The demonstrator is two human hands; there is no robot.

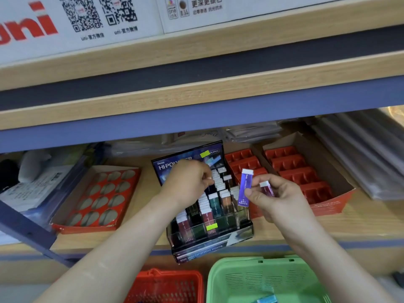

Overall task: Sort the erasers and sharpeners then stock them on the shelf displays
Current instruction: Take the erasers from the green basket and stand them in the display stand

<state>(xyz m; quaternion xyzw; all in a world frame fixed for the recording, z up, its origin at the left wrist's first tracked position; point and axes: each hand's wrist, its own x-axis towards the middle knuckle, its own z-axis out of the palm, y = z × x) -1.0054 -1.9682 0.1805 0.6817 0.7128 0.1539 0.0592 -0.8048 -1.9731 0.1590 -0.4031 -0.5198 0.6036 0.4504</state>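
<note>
A black tiered eraser display box (218,241) stands on the wooden shelf, its rows filled with several slim erasers in dark sleeves (207,209). My left hand (188,182) reaches into the back rows, fingers pinched on the white tip of an eraser there. My right hand (275,197) hovers over the box's right side and holds two erasers: a purple one (244,186) upright between thumb and fingers, and a magenta one (267,189) tucked further back in the fingers.
A red tray with oval holes (96,200) lies left of the display. Red compartment trays (299,171) in a cardboard box sit to the right. Below the shelf edge are a green basket (262,278) holding a blue eraser and a red basket (166,285). An upper shelf (196,88) overhangs.
</note>
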